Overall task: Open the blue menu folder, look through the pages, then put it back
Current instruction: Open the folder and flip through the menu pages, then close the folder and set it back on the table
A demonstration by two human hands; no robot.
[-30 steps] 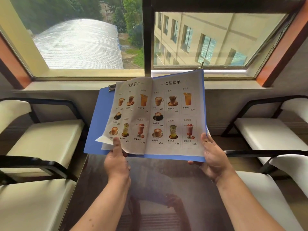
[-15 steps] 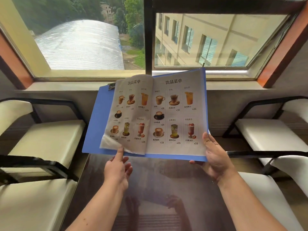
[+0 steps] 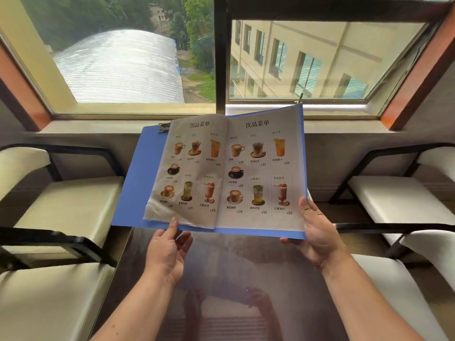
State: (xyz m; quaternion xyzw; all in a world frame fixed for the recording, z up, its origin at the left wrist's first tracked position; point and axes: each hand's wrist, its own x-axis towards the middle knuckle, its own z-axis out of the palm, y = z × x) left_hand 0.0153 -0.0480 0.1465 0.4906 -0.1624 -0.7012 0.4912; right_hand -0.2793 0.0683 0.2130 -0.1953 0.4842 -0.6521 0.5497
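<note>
A dark glossy table [image 3: 234, 279] stands below a window [image 3: 138, 70], with cream-cushioned chairs [image 3: 61, 205] on both sides. The blue menu folder [image 3: 140, 178] is held open above the table, its sleeved drink pages [image 3: 261, 168] upward (a metal clip shows at its top). The right hand [image 3: 317, 232] clasps the lower right corner. The left hand [image 3: 167, 249] is spread loose, thumb touching the bottom page edge.
</note>
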